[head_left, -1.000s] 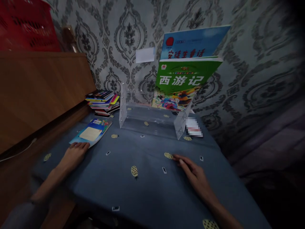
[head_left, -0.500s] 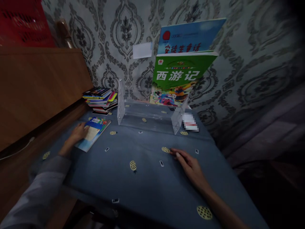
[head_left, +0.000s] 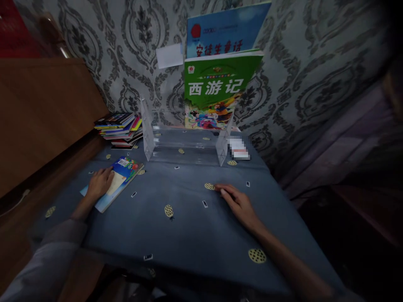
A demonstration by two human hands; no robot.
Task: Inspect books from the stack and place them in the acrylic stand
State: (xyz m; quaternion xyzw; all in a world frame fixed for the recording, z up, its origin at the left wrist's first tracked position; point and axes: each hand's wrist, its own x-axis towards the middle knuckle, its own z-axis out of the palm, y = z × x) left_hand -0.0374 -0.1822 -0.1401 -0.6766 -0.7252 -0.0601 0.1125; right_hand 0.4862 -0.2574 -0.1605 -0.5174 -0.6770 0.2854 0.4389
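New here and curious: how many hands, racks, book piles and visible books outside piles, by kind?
Hands: 2 (left hand, right hand)
Clear rack: 1
Book pile: 1
Visible books outside: 3 (green book, upright blue book, flat book)
Total: 7

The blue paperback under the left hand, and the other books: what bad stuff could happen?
The blue paperback lies under the left hand, near the left edge of the table, so a hard push might send it off. The stack of books is uneven and might slump if knocked. The green book rises above the clear stand, so a bump might tip it.
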